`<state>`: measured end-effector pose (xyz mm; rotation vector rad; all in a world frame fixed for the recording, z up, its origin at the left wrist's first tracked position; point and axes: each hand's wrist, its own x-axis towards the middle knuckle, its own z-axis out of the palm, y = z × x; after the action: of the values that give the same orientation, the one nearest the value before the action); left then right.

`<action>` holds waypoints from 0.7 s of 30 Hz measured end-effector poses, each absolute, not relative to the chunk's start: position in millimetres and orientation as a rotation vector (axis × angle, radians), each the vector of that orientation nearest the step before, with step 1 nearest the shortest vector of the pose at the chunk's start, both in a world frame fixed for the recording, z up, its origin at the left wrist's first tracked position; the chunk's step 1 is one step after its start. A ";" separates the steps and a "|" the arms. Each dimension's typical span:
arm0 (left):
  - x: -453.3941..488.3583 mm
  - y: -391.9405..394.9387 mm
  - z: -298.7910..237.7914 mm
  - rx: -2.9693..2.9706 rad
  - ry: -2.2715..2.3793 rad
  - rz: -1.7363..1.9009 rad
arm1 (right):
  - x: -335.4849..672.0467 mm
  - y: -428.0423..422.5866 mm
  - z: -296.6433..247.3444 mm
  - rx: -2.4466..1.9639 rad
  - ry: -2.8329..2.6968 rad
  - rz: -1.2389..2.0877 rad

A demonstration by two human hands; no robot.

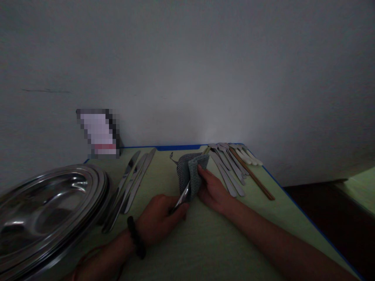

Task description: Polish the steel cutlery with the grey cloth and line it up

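My left hand (164,215) grips one end of a shiny metal piece of cutlery (185,194) over the middle of the table. Its other end runs into a folded grey cloth (194,176), so its exact kind cannot be made out. Fingers of my right hand (213,192) are closed round the cloth from the right side, with the thumb on top. To the left of my left hand, several table knives (137,179) lie side by side. Metal spoons and other flatware (231,166) lie just beyond my right hand.
A stack of oval stainless trays (99,195) fills the left side. Brown chopsticks (253,174) and several white-handled pieces (248,155) lie at the right. A blurred phone-like object (98,132) leans on the wall (187,70) behind. The green tabletop (193,249) has a blue edge.
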<state>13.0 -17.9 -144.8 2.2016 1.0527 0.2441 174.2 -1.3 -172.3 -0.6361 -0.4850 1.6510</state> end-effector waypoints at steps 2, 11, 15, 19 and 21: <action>12.5 -17.6 -145.4 2.219 1.045 0.249 | 174.1 -1.5 -171.6 -0.643 -0.479 1.650; 10.7 -18.1 -146.5 2.119 1.064 0.273 | 173.3 -2.7 -166.3 -0.705 -0.543 1.615; 11.9 -23.3 -143.7 1.941 1.080 0.383 | 170.4 8.9 -142.0 -0.785 -0.688 1.507; 18.2 -32.3 -131.4 1.855 0.934 0.387 | 160.4 31.2 -92.8 -0.723 -0.655 1.383; 19.3 -35.6 -117.0 1.829 0.930 0.449 | 155.9 40.2 -67.0 -0.636 -0.592 1.320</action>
<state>19.3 -35.6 -117.0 1.8285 0.9302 0.4487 155.9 40.2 -67.0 -0.6364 -0.5922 1.3195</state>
